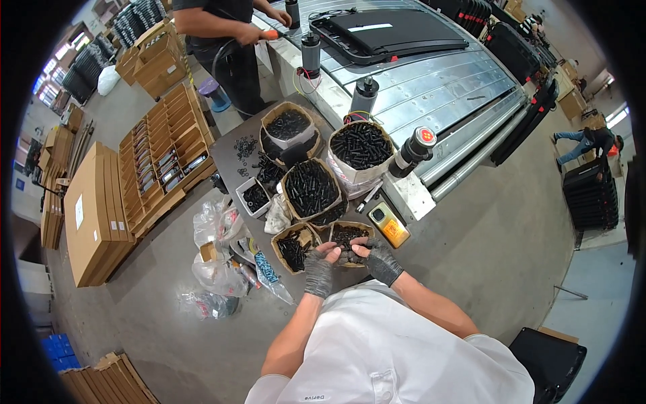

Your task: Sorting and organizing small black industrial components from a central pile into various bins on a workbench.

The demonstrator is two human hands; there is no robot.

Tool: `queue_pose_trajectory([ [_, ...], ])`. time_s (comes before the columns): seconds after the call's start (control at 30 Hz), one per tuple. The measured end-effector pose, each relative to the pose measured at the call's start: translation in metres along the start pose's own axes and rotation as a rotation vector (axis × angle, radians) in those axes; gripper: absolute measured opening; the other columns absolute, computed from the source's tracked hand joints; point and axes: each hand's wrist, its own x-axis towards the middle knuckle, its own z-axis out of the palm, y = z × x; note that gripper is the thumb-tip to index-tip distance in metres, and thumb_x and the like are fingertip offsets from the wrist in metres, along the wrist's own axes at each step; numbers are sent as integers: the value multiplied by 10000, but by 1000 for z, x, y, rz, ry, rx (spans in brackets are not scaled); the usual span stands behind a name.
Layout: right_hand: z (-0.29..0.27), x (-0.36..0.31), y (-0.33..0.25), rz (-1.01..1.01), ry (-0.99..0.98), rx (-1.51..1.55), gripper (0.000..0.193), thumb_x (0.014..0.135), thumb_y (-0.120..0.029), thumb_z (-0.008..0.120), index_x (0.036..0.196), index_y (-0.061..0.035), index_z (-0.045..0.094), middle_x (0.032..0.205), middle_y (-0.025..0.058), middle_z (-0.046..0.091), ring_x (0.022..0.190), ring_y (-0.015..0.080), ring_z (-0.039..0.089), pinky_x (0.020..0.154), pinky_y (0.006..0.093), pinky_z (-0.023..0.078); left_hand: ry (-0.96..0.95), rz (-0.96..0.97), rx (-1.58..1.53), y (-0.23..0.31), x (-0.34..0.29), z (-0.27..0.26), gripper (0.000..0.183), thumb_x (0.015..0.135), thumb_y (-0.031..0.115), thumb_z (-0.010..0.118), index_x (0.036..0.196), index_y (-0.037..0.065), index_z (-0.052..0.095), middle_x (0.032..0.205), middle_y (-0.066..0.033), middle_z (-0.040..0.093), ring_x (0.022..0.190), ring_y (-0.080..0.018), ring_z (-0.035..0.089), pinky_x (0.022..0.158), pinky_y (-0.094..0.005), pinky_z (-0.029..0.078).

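Note:
My left hand (320,271) and my right hand (379,261), both in dark fingerless gloves, meet over the front edge of a small box (369,230) of tiny dark parts. Thumbs and fingers are pinched together on each; whatever lies between the fingertips is too small to make out. Left of it, a carton (276,242) holds black tubular pieces. Behind stand a larger box (286,193) and a white-lined box (350,176), both full of short black cylinders. A phone (389,225) with a lit orange screen lies right of my hands, near a white pen-like stick (369,196).
A white tray (245,202) of black rings and loose parts share the dark table (229,158). Black cylindrical motors (412,152) line the edge of a metal-slatted surface (431,87). A co-worker (222,54) stands across. Plastic bags (219,276) and a partitioned carton (161,148) lie left.

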Motion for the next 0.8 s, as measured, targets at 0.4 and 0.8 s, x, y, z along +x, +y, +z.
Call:
queue_pose_trajectory([
  [0.4,17,-10,-9,-175,35,-275,215,886,-164,618,1042,-19,648,977,44,650,914,122,584,850,270,468,7,-291,-431,-25,17,-9,259,845,37,651,1082,-2,555,939,-93,646,828,-185,635,751,-257,535],
  [0.8,6,-17,-36,148,-137,549,354,887,-85,535,1225,17,509,1144,146,598,1037,247,600,952,344,475,-34,-70,-262,0,8,-20,241,854,55,648,1076,10,564,923,-119,658,756,-175,622,662,-272,522],
])
